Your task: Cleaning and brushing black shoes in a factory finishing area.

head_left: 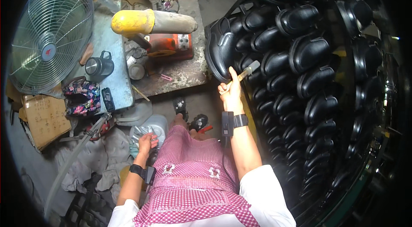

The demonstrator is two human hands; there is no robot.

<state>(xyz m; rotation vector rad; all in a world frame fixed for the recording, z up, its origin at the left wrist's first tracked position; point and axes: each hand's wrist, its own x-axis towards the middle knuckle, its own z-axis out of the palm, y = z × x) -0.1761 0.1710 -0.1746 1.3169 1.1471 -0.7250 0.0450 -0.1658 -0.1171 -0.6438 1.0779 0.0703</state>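
Brush (249, 70) in right hand (232, 95) | left hand (147, 142) half-spread | shoes (308, 52) crowd right, fan (48, 52) left

I have a short-handled brush (248, 71) gripped in the right hand (232, 94), its grey head slanting forward and rightward past the thumb. Just ahead of that hand, slightly left, I see a glossy black shoe (220, 51), its rounded toe toward the hand; I can't tell whether they touch.
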